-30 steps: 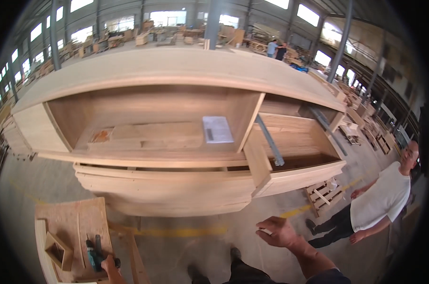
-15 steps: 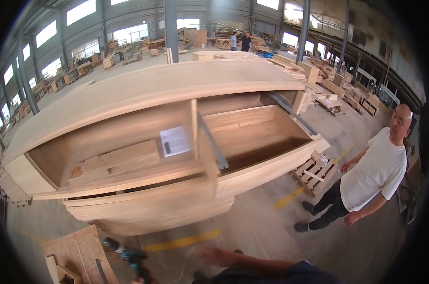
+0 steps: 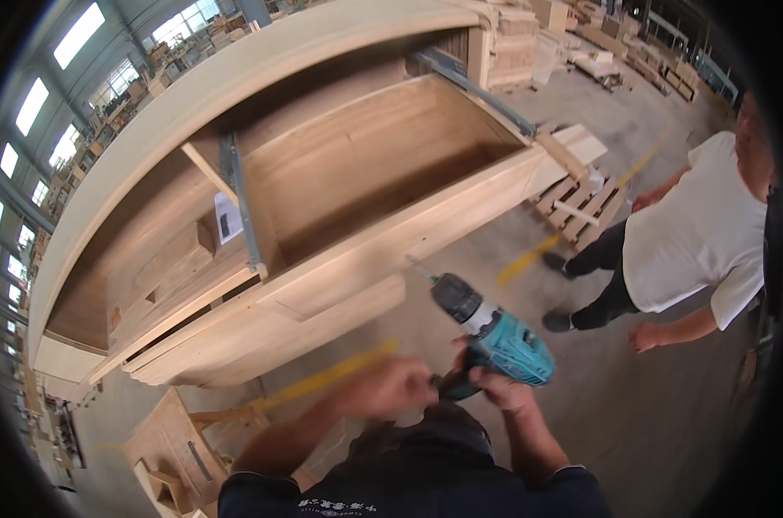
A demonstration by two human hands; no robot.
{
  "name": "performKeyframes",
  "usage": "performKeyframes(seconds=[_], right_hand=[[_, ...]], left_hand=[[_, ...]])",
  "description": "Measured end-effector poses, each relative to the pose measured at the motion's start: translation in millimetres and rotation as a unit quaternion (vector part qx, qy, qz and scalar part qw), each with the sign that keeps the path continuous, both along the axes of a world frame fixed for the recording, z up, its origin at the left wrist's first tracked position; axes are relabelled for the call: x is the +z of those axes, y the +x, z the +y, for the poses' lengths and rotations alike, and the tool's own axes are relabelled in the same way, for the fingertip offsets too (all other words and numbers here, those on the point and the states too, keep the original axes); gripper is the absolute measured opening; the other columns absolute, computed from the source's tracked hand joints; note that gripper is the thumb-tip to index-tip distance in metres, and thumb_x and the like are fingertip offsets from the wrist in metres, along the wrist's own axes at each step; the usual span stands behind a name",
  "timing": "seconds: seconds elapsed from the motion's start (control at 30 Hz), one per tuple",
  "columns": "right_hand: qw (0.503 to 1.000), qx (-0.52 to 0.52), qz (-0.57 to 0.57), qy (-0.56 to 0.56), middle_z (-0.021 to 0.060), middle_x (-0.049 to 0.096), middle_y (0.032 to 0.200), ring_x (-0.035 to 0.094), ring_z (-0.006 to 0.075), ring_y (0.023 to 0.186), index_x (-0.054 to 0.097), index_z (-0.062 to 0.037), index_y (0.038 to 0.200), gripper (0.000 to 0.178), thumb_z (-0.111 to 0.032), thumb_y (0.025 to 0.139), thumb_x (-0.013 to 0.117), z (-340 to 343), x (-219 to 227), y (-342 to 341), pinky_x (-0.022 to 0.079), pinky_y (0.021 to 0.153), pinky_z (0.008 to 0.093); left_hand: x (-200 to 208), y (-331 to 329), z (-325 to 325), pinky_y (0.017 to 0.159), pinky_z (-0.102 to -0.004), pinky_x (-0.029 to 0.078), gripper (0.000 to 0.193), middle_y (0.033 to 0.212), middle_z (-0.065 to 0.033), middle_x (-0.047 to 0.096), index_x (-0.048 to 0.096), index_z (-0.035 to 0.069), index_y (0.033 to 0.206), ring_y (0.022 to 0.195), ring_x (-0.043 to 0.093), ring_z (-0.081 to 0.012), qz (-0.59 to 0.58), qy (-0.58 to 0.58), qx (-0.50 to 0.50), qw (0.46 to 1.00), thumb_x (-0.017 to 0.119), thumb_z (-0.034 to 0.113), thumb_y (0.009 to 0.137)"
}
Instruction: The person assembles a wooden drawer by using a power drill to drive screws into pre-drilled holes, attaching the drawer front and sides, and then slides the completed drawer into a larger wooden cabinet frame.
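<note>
Behind you a person in a white shirt stands close, and with your right hand closed on the teal cordless drill and left hand pinching its base, the bit could slip off the pale wooden cabinet drawer front.

Between the fingers of both hands sits a cordless drill of glossy teal plastic with a dark matt chuck. Beyond the fingertips, the cabinet is pale, smooth bare wood with grey metal drawer rails.

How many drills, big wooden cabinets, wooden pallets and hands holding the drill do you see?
Teal cordless drill: 1
Big wooden cabinet: 1
Wooden pallet: 1
Hands on the drill: 2, left hand and right hand
Total: 5
</note>
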State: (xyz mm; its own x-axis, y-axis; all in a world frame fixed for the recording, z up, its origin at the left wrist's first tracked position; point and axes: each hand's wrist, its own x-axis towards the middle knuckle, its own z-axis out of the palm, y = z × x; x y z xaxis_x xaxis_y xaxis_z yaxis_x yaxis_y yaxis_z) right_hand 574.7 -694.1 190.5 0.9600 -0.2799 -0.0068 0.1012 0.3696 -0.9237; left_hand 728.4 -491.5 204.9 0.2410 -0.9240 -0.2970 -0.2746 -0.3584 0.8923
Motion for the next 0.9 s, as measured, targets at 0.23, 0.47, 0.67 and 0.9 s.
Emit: performKeyframes(seconds=[0.23,0.47,0.67,0.9], right_hand=[[0.965,-0.149,0.086,-0.197,0.0029,0.07,0.106,0.064,0.0141,0.093,0.07,-0.0045,0.118,0.027,-0.008,0.091,0.073,-37.5,-43.5,-5.4,0.052,0.084,0.0309],[0.97,-0.205,0.109,-0.074,0.0032,0.071,0.106,0.063,0.01,0.08,0.068,-0.0041,0.117,0.024,-0.012,0.094,0.072,1.3,-73.7,39.9,0.054,0.074,0.0279],[0.967,-0.233,0.099,-0.036,0.0038,0.071,0.101,0.063,0.0105,0.076,0.068,-0.0033,0.113,0.021,-0.014,0.094,0.069,11.6,-68.0,61.8,0.053,0.071,0.0284],[0.962,-0.252,0.107,0.003,0.0057,0.071,0.098,0.063,0.0123,0.073,0.068,-0.0032,0.112,0.02,-0.014,0.094,0.069,20.9,-73.5,67.8,0.054,0.069,0.0294]], left_hand=[[95.2,100.5,-93.2,0.102,-0.0482,0.047,0.047,0.12,-0.0235,0.062,0.057,0.0,0.125,0.116,0.059,-0.0413,-0.571,-0.084,0.181,0.797,0.075,0.022,0.088],[113.3,131.1,-143.3,0.105,-0.0519,0.045,0.056,0.13,-0.0297,0.058,0.046,-0.003,0.136,0.127,0.054,-0.0439,-0.425,0.258,0.059,0.866,0.069,0.026,0.094],[106.3,133.6,-136.1,0.105,-0.0516,0.045,0.057,0.123,-0.0328,0.06,0.039,-0.005,0.132,0.122,0.057,-0.0469,-0.436,0.222,0.071,0.869,0.069,0.027,0.096],[107.0,133.3,-134.4,0.097,-0.0522,0.048,0.045,0.107,-0.0319,0.065,0.043,-0.005,0.121,0.109,0.062,-0.0473,-0.452,0.186,0.064,0.87,0.069,0.021,0.094]])
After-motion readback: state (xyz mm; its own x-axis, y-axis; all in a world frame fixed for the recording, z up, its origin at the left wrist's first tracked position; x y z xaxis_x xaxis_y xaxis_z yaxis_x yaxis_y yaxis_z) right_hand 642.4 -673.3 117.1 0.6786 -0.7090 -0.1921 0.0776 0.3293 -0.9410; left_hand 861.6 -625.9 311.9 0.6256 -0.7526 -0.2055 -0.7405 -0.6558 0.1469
